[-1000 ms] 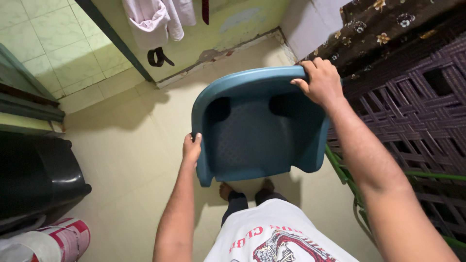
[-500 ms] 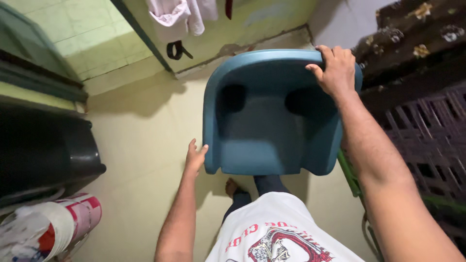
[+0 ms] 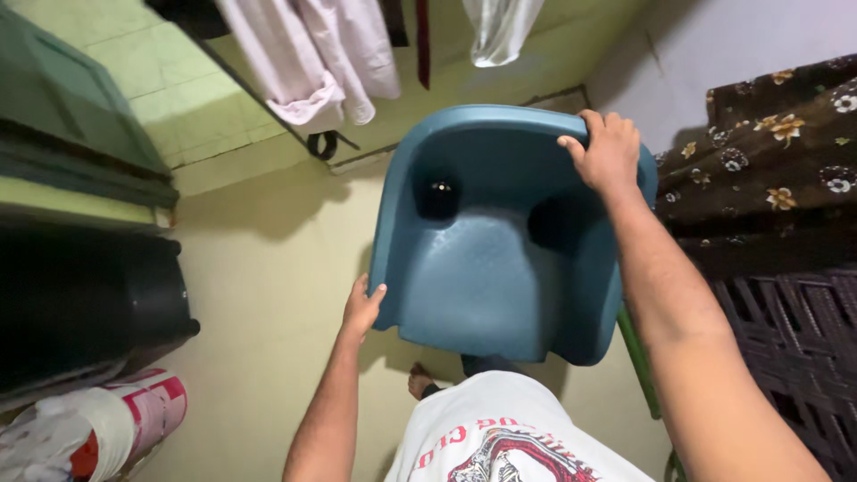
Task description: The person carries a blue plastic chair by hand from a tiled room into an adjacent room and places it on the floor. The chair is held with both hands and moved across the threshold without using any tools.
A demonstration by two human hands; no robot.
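Note:
I hold a blue plastic chair (image 3: 486, 268) off the floor in front of me, its seat facing me and tilted. My right hand (image 3: 605, 153) grips the top edge of its curved back at the upper right. My left hand (image 3: 361, 310) presses the chair's lower left edge, fingers spread against the rim. Below the chair I see my white printed shirt (image 3: 500, 437) and one bare foot (image 3: 420, 379) on the pale yellow floor (image 3: 268, 295).
A black bin (image 3: 89, 303) stands at the left, with a red and white sack (image 3: 98, 428) below it. Light clothes (image 3: 312, 54) hang at the top. A floral dark cloth (image 3: 768, 161) lies over a woven brown frame (image 3: 794, 357) on the right.
The chair has risen and tipped, so its seat faces me more. My left hand came off its side edge, then pressed against the lower left rim. The view tilted upward.

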